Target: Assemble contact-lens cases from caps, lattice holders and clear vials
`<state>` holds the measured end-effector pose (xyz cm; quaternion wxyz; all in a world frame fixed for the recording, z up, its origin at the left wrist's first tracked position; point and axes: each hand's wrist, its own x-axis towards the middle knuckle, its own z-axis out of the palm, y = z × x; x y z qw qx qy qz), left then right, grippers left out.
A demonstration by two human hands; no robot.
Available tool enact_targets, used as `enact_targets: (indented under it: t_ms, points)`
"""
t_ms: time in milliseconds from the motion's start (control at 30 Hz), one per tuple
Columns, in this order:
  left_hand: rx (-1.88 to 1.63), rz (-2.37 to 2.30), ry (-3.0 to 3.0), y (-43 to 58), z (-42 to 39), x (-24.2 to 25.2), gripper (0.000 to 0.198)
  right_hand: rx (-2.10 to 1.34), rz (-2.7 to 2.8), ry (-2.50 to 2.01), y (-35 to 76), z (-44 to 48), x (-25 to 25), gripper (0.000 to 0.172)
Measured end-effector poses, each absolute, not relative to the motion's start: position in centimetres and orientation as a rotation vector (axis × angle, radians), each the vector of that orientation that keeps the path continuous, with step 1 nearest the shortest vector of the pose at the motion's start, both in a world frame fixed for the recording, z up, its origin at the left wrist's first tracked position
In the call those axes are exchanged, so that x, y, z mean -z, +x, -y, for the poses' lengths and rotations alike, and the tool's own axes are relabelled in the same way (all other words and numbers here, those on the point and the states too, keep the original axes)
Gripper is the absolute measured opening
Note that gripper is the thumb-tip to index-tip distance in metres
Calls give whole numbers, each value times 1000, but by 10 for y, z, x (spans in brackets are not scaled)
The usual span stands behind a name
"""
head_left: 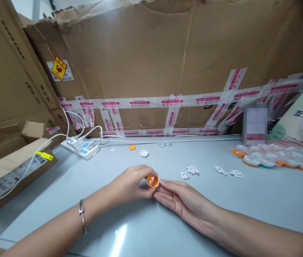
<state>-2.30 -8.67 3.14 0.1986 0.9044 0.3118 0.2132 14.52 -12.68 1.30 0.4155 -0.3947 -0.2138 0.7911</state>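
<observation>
Between my two hands, above the grey table (130, 228), is a small round orange cup-shaped part (152, 181) with a shiny hollow facing me. My left hand (137, 182) pinches it from the left, thumb below and fingers above. From the right, my right hand (176, 196) grips its edge with thumb and fingertips. Beyond the hands lie an orange ring (132, 147), a white round cap (144, 153) and a tiny white piece (112, 150). White openwork plastic pieces (193, 170) lie to the right, with two more flat white pieces (220, 170) farther along.
A power strip (81, 147) with plugs and white cables stands at the back left, beside an open cardboard box (14, 167). A large taped carton (146, 53) walls the back. Clear domed pieces (164, 144) sit near it; several clear-topped round items (287, 157) cluster at right.
</observation>
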Motion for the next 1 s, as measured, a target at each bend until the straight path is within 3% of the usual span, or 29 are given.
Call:
enact_targets:
  t_ms: [100, 233, 333, 467, 667, 1000]
  points:
    - [-615, -960, 2494, -24, 83, -24, 16, -1968, 605, -1033, 145, 130, -18, 12]
    - [-502, -1130, 2546, -26, 78, -20, 17, -1766, 1081, -1215, 162, 119, -44, 40]
    - [-448, -1192, 2632, -26, 75, -16, 16, -1257, 1899, -1267, 199, 89, -68, 29]
    - [-507, -1176, 2672, -25, 71, -7, 16, -659, 2284, -1735, 267, 46, -74, 18]
    - [-601, -1133, 2672, -24, 67, 6, 30, -749, 2436, -2066, 314, 25, -41, 25]
    - [-688, -1195, 2523, -26, 58, 10, 38, -885, 2414, -1999, 305, 25, -32, 21]
